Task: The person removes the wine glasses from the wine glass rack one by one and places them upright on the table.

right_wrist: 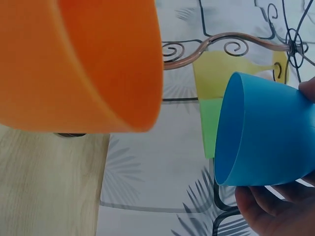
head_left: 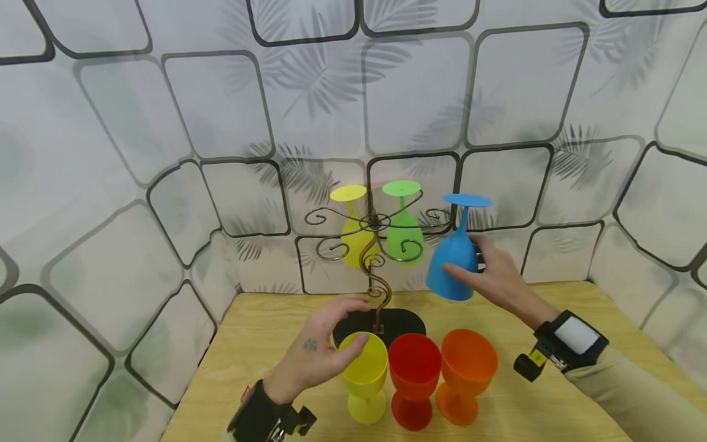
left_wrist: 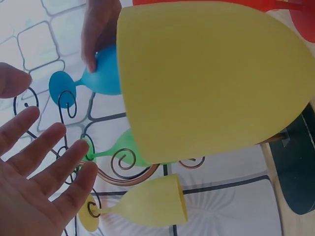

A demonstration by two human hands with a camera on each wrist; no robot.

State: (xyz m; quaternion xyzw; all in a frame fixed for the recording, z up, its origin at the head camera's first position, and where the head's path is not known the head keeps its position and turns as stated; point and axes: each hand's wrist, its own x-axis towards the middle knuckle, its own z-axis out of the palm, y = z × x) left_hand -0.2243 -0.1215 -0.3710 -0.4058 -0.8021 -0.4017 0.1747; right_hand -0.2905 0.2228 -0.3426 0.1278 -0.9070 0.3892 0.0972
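Observation:
In my right hand (head_left: pixel 499 276) a blue plastic goblet (head_left: pixel 454 264) is held upside down by its bowl, beside the right arms of a metal goblet rack (head_left: pixel 375 222). A yellow goblet (head_left: pixel 356 236) and a green goblet (head_left: pixel 405 236) hang inverted from the rack's back arms. My left hand (head_left: pixel 323 337) is spread next to an upright yellow goblet (head_left: pixel 366 368) near the rack's base; the left wrist view shows its fingers (left_wrist: pixel 54 142) extended with nothing in them. Whether the thumb touches that goblet's rim I cannot tell.
A red goblet (head_left: pixel 415 374) and an orange goblet (head_left: pixel 466 374) stand upright in a row with the yellow one, in front of the rack's dark base (head_left: pixel 405 320). The wooden table (head_left: pixel 530 393) meets a patterned curtain (head_left: pixel 331 123) at the back and sides.

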